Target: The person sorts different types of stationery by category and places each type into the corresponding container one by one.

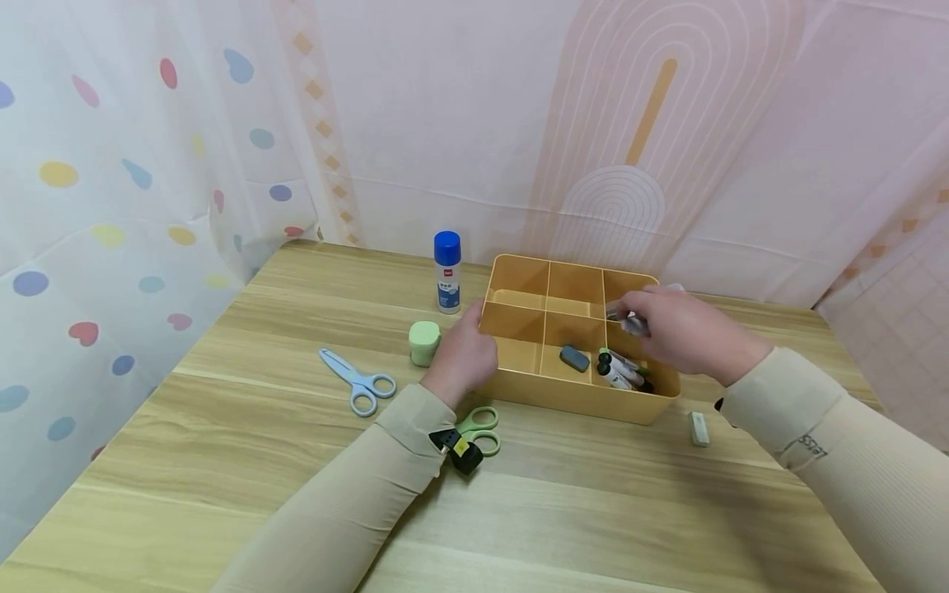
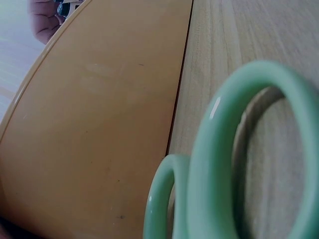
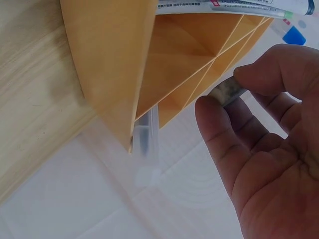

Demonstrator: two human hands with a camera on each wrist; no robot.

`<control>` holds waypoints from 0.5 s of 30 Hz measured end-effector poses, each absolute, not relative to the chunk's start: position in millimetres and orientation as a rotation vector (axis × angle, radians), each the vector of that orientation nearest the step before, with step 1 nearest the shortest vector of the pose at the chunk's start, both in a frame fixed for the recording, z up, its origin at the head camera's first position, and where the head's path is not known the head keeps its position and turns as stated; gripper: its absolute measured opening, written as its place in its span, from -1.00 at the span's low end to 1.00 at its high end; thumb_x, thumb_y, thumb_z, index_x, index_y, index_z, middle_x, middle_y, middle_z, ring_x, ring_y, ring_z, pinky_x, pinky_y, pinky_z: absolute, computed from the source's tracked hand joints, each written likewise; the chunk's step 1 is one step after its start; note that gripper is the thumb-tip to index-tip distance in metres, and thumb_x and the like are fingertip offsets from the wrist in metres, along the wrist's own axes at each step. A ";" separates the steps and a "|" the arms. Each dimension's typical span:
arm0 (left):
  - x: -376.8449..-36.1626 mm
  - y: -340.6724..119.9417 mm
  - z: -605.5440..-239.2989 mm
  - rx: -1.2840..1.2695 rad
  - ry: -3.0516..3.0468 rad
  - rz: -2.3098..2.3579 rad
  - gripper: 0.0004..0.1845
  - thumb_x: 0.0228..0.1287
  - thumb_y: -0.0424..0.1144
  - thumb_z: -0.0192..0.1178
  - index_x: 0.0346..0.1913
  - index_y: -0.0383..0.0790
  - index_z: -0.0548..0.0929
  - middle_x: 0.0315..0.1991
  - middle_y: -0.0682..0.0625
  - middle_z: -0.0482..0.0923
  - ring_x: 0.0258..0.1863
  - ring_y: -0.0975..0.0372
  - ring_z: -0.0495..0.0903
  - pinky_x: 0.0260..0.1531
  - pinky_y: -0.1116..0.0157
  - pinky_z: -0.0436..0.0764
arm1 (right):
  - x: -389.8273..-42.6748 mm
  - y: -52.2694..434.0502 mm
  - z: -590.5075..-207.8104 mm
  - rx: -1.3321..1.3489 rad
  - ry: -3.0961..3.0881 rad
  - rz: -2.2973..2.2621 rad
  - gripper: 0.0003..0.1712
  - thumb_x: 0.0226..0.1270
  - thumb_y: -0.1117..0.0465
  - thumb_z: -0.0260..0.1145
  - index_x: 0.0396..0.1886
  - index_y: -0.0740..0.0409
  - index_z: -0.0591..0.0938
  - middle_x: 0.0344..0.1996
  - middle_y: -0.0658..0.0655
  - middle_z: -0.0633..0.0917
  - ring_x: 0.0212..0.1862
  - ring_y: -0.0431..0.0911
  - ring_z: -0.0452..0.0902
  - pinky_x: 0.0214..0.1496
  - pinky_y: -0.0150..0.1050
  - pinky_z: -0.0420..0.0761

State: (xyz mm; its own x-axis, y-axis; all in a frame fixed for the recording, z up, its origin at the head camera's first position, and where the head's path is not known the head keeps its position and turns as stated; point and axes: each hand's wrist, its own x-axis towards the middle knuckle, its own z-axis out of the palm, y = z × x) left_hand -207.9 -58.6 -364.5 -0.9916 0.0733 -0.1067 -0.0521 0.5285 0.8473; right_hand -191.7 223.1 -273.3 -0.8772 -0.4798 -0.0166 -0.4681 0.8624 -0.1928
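Note:
My left hand (image 1: 465, 356) grips the left end of an orange divided organizer box (image 1: 571, 397). Over the box's right-hand compartments, my right hand (image 1: 678, 331) pinches a small, smudged grey eraser (image 3: 228, 91) between thumb and fingertips; it is held above the compartment walls in the right wrist view. A dark blue-grey eraser (image 1: 574, 357) lies in the front middle compartment. Several white markers (image 1: 621, 372) with black ends lean together in the front right one. A translucent plastic item (image 3: 145, 144) sticks up from a back compartment, mostly hidden by my right hand in the head view.
Green scissors (image 2: 207, 164) lie beneath my left wrist, in front of the box. Further left are light blue scissors (image 1: 359, 382), a pale green rounded container (image 1: 424, 343) and a blue-capped glue bottle (image 1: 448, 276). A whitish eraser (image 1: 698, 429) lies right of the box. Curtains hang behind the table.

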 end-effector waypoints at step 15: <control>-207.9 -57.0 -363.9 0.005 2.625 1.463 -0.19 0.36 -0.44 -0.15 0.69 -0.01 0.14 0.51 -0.14 0.45 0.31 -0.04 0.54 0.41 -0.07 0.49 | -196.1 212.2 -269.8 -0.800 2.941 -0.211 -0.71 0.42 0.37 0.34 0.10 0.19 0.72 -0.05 0.15 0.75 0.00 0.04 0.60 0.08 0.05 0.64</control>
